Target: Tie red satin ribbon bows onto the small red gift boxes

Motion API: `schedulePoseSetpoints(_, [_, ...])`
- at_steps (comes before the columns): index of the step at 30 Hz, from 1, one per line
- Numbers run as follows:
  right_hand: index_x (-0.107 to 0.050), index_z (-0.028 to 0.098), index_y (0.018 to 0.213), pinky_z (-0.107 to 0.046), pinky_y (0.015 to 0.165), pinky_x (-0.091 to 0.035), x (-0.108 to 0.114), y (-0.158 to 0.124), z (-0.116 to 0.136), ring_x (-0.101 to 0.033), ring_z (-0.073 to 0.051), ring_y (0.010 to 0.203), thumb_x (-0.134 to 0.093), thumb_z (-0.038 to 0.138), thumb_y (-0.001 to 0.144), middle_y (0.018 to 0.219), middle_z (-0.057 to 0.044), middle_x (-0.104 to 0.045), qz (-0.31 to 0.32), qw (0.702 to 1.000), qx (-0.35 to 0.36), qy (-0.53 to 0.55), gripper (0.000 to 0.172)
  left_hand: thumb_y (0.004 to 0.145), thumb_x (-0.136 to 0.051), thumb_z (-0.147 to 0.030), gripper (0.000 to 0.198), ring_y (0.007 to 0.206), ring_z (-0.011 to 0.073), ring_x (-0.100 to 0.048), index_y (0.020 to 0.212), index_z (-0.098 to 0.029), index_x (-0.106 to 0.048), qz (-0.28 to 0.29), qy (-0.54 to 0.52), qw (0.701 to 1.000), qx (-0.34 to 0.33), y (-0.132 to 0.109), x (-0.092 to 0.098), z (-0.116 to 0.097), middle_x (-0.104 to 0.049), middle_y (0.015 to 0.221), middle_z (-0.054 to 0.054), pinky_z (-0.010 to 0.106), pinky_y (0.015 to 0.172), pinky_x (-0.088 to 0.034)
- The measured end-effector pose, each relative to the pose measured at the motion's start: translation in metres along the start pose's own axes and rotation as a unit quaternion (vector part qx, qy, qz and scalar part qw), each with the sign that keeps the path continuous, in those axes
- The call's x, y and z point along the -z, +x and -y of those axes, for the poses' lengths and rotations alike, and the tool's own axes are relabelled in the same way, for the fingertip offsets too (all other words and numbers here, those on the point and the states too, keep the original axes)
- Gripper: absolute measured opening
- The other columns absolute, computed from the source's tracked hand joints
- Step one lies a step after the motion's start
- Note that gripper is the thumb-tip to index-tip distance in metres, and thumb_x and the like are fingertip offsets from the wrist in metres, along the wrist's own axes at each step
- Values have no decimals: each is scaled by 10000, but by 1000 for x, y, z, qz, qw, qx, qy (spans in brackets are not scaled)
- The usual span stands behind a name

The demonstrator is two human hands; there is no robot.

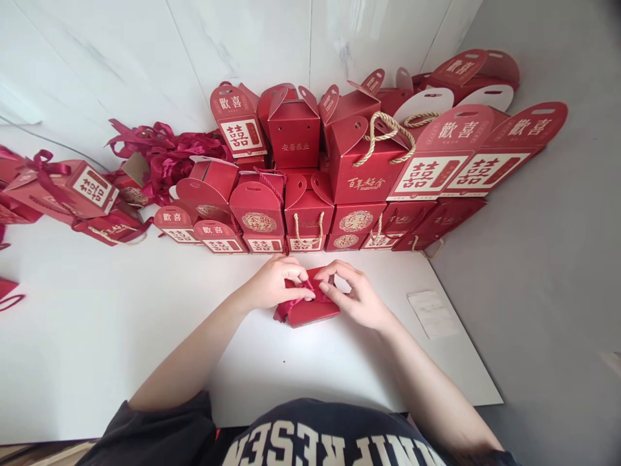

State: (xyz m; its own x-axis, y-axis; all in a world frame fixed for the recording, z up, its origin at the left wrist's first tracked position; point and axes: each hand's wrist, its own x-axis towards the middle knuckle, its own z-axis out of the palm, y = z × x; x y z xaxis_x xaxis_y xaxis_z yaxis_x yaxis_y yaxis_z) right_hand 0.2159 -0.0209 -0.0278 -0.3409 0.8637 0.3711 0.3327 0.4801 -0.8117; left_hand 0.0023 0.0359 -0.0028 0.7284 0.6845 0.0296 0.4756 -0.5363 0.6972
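Note:
A small red gift box (315,315) rests on the white table in front of me, with a dark red satin ribbon (284,310) across its top and trailing off its left side. At the box's left, my left hand (274,283) is closed, with thumb and fingers pinching the ribbon. From the right, my right hand (356,296) reaches over the top, its thumb and forefinger drawn together on the ribbon. The fingertips partly hide the ribbon's middle, so I cannot tell how it is looped there.
Red gift boxes (309,220) stand stacked along the wall behind. A pile of loose ribbons (167,152) lies at back left, beside ribbon-tied boxes (72,184). Flat on the white table (194,362) at right is a pale paper sheet (431,314). A grey wall (548,272) bounds the right.

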Motion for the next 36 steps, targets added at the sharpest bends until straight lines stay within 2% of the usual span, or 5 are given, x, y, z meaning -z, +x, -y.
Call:
schedulePoseSetpoints(8, [-660, 231, 910, -385, 845, -420, -14, 1, -2, -549, -205, 866, -639, 311, 911, 900, -35, -646, -40, 997, -48, -35, 83, 784, -730, -425, 307, 727, 150, -556, 680, -180, -577, -14, 40, 999, -21, 0, -3, 0, -637, 693, -25, 332, 835, -377])
schedulePoseSetpoints(16, [-651, 228, 877, -378, 847, -430, -4, -1, -7, -569, -192, 863, -567, 257, 955, 888, -38, -621, -40, 999, -10, -14, 119, 839, -668, -405, 320, 696, 164, -679, 752, -183, -455, 40, -229, 970, 69, -3, 1, -3, -619, 693, -5, 253, 603, -463])
schedulePoseSetpoints(23, [-663, 241, 968, -408, 905, -405, -6, 1, -5, -607, -196, 864, -663, 277, 899, 928, -29, -712, -16, 999, 35, -19, 78, 863, -642, -382, 279, 669, 142, -654, 779, -177, -472, 66, -236, 968, 62, -2, 4, 2, -637, 695, 4, 234, 588, -458])
schedulePoseSetpoints(28, [-683, 239, 872, -381, 855, -421, -12, 2, -9, -624, -168, 763, -639, 240, 919, 815, -6, -737, -25, 997, 67, 8, 65, 890, -602, -362, 253, 726, 149, -651, 786, -174, -468, 88, -279, 954, 69, -2, 6, 5, -681, 785, 40, 256, 636, -463])
schedulePoseSetpoints(36, [-668, 261, 950, -408, 919, -404, 1, 4, -8, -629, -185, 861, -552, 191, 947, 905, -16, -717, 69, 993, 82, -54, 135, 866, -607, -375, 271, 671, 125, -585, 761, -176, -456, 76, -278, 952, 103, -1, 5, 3, -627, 767, 6, 275, 644, -456])
